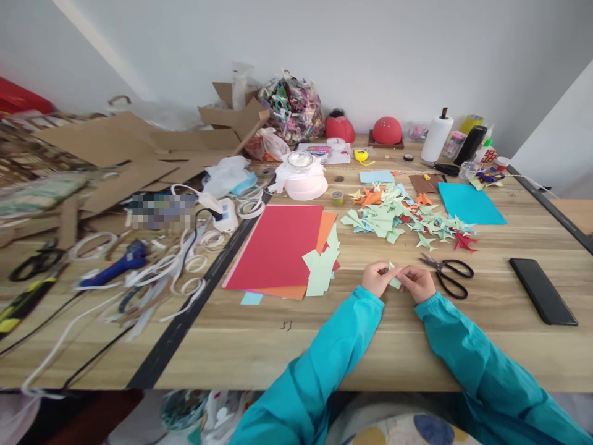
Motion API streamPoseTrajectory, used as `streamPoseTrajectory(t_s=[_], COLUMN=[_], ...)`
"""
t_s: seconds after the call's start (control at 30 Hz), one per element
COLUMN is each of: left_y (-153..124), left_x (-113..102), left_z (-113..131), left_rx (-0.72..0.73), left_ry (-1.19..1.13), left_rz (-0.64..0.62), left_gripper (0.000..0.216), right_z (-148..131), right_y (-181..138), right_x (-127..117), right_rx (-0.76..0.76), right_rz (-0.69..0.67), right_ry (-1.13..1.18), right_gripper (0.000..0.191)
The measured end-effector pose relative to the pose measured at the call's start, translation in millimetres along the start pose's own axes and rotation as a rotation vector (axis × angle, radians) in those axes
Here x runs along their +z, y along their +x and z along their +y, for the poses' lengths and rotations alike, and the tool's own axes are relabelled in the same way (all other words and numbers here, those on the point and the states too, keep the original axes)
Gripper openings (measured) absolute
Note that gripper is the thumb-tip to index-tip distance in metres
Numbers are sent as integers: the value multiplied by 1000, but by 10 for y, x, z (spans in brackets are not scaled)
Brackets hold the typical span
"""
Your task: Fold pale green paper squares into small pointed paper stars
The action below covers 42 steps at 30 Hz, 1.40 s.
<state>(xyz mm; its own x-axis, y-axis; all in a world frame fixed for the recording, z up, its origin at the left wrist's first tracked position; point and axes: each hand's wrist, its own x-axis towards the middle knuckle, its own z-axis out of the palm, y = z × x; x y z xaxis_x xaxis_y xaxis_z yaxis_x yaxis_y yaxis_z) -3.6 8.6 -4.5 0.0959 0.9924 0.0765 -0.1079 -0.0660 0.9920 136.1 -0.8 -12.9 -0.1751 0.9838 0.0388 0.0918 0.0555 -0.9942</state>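
Observation:
A small pale green piece of folded paper (395,282) is pinched between my two hands, just above the table. My left hand (376,279) grips it from the left with closed fingers, and my right hand (417,284) closes on its right side. Fingers cover part of the folds. Close to my right hand lie scissors (448,272) with black handles, blades parted. Beyond my hands is a heap of folded paper pieces (386,213), mostly pale green, some orange and red. Left of my hands, pale green paper strips (319,272) overlap a stack topped by a red sheet (282,241).
On the right lies a black phone (543,290); a turquoise sheet (472,203) is farther back. To the left, white cords and a blue glue gun (115,266) clutter the table near cardboard (139,145). A white bottle (437,136) stands at the back.

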Motion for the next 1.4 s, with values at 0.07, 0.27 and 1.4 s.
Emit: streamPoseTrajectory(t_s=[0.07, 0.27, 1.4], left_y=[6, -3, -35], left_x=[-6, -3, 12], left_z=[-7, 20, 34], left_rx=[19, -14, -70], left_ry=[4, -30, -79], left_rz=[15, 7, 23], left_gripper=[39, 40, 41], right_z=[-12, -62, -134], right_y=[0, -6, -13], right_x=[0, 4, 26], right_rx=[1, 35, 66], right_rz=[-10, -30, -95], right_ry=[-4, 53, 124], right_gripper=[30, 30, 32])
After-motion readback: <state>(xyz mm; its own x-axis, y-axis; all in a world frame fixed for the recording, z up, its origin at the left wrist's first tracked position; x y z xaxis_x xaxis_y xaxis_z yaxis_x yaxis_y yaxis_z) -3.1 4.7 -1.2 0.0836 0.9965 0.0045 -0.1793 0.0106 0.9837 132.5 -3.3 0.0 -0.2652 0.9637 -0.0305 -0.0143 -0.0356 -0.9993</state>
